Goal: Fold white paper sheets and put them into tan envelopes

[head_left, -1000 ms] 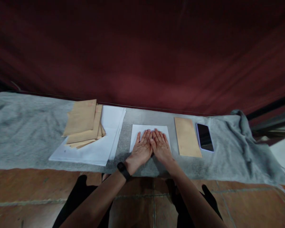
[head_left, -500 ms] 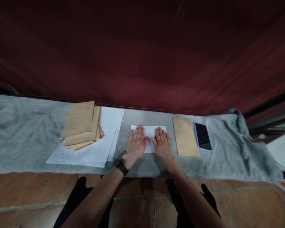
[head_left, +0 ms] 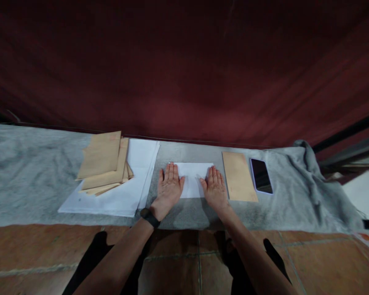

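A folded-looking white sheet of paper (head_left: 192, 180) lies flat in front of me on the grey cloth (head_left: 184, 151). My left hand (head_left: 169, 186) rests palm down over its left end, fingers stretched out. Over the right end lies my right hand (head_left: 215, 188), also flat with the fingers extended. The middle of the paper shows between the two hands, while both ends are partly covered. Just right of my right hand is a single brown envelope (head_left: 240, 176).
To the left, several brown envelopes (head_left: 101, 155) are piled on larger white sheets (head_left: 119, 205). A phone (head_left: 261, 176) with a dark screen lies right of the single envelope. Behind the cloth hangs a dark red curtain (head_left: 178, 82). The tiled floor (head_left: 172, 270) shows below.
My hands have slid apart along the white paper, the left one towards its left end and the right one towards its right end. More of the paper's middle shows now.
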`<state>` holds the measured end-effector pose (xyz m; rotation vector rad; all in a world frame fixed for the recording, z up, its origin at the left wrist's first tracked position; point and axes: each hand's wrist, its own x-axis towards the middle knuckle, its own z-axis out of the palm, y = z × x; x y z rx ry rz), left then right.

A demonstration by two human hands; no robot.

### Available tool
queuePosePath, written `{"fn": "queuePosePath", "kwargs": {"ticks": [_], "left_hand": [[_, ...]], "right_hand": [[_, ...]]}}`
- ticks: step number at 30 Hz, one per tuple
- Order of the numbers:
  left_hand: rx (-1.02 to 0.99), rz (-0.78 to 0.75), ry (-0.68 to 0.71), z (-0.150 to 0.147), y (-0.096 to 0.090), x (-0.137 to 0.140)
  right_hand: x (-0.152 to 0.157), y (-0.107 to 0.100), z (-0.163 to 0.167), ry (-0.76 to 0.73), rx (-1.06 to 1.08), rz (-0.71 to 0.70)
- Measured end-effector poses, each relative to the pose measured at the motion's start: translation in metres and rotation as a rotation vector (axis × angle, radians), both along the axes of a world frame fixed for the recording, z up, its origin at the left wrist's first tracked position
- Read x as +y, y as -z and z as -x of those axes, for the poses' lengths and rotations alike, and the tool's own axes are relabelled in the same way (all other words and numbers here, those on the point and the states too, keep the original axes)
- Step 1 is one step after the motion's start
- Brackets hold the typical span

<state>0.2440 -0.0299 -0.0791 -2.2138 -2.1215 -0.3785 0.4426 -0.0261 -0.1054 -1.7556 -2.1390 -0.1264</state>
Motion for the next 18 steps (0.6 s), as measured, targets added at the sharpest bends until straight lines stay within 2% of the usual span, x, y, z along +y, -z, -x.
{"fn": "queuePosePath", "kwargs": {"ticks": [12, 18], "left_hand": [[-0.068, -0.064, -0.114, 0.0021, 0.0054, -0.0031], [-0.074, -0.076, -0.074, 0.0040, -0.0023, -0.0013]], "right_hand": [[-0.0068, 0.0003, 0.0024, 0.049, 0.020, -0.029], [-0.0083, -0.0051, 0.0020, 0.062, 0.030, -0.021]]}}
